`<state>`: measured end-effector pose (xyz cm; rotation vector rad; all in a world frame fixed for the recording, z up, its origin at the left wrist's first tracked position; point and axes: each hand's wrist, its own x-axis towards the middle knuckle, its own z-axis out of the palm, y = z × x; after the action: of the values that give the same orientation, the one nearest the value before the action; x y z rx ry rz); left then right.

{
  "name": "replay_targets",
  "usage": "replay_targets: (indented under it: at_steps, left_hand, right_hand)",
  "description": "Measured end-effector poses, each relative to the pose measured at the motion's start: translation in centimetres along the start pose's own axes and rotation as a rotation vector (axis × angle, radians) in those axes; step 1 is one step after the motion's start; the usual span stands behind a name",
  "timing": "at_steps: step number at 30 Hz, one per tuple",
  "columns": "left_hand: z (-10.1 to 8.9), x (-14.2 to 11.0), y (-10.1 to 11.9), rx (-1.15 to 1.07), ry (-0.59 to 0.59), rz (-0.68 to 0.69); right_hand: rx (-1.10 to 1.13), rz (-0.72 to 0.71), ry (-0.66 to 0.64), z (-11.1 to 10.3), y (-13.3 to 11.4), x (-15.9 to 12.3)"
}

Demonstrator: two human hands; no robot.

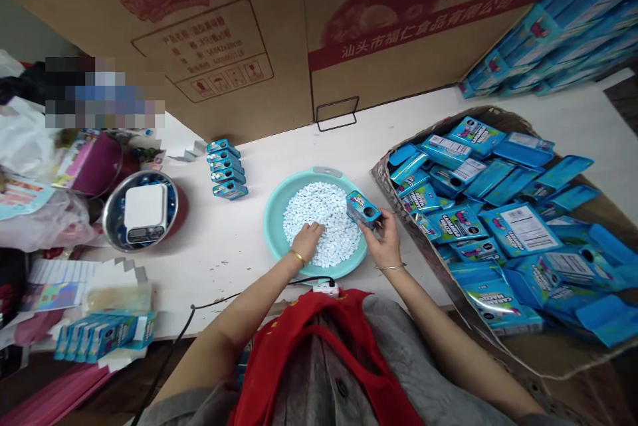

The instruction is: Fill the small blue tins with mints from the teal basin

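Observation:
A shallow turquoise basin (272,233) on the white table holds a heap of small pale candies (331,213). My left hand (308,242) reaches into it from the left, fingers bent together with the tips down among the candies; what they grip, if anything, is hidden. Over the basin's right rim, my right hand (385,241) grips a small blue candy box (363,208), tilted, with its printed side up. Thumb and fingers hold it at its lower right end. Whether the box has candies inside does not show.
A large carton (279,67) stands behind the basin. On the right, a cut-down carton (393,203) holds many blue boxes. Several small boxes (228,170) stand in a row at left, near a metal bowl (182,207) with a white scale (146,208). A cable (224,300) crosses the front.

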<state>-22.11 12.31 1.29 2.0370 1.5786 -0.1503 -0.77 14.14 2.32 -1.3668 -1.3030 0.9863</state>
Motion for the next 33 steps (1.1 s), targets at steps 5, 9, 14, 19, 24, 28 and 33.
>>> replay_targets:
  at_steps: [5, 9, 14, 19, 24, 28, 33]
  left_hand:
    - [0.5, -1.7, 0.9, -0.165, -0.026, 0.086]
    - [-2.3, -3.5, 0.6, -0.393, 0.022, 0.147]
    - [-8.8, -6.2, 1.1, -0.411, 0.091, 0.267]
    - [-14.4, -6.6, 3.7, -0.115, 0.009, 0.273]
    - [-17.4, -6.2, 8.3, 0.288, -0.117, 0.124]
    - [-18.2, -6.8, 11.7, 0.423, -0.084, 0.093]
    - [-18.2, -6.8, 9.8, 0.329, -0.023, 0.075]
  right_hand:
    - [0.088, 0.028, -0.013, -0.5, -0.3, 0.3]
    - [0.046, -0.033, -0.037, -1.4, -0.7, 0.0]
    - [-0.167, -0.151, -0.063, -1.9, -1.4, -0.8]
    - [-0.262, -0.312, -0.162, -0.8, -1.8, -1.4]
    - [-0.306, -0.416, -0.201, 0.6, -2.1, -2.2]
    - [-0.280, -0.407, -0.204, 1.4, -1.9, -2.5]
    - [-0.250, -0.355, -0.187, 1.3, -1.4, -2.1]
